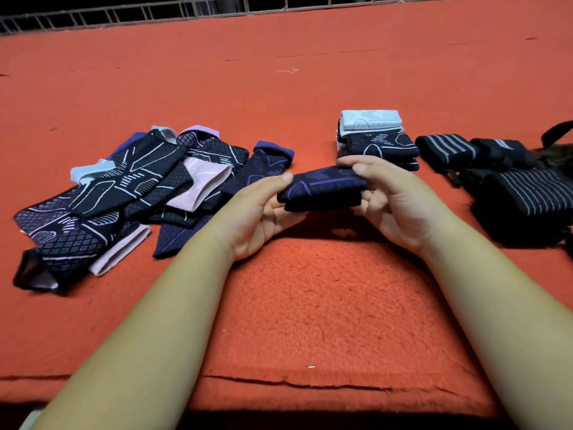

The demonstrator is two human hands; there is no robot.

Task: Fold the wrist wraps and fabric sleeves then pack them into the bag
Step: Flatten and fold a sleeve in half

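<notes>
A folded dark sleeve with purple lines (322, 189) is held just above the red blanket between both hands. My left hand (257, 212) grips its left end, thumb on top. My right hand (387, 200) pinches its right end. Behind it stands a small stack of folded sleeves (376, 141), a pale blue one on top of dark ones. To the left lies a loose pile of unfolded patterned sleeves (124, 193). Rolled black wrist wraps with grey stripes (508, 187) lie at the right. A dark bag (558, 135) shows only partly at the right edge.
A red fleece blanket (310, 305) covers the whole work surface, with its front edge near me. A metal grid railing (124, 13) runs along the far edge. Loose threads lie on the far part of the blanket.
</notes>
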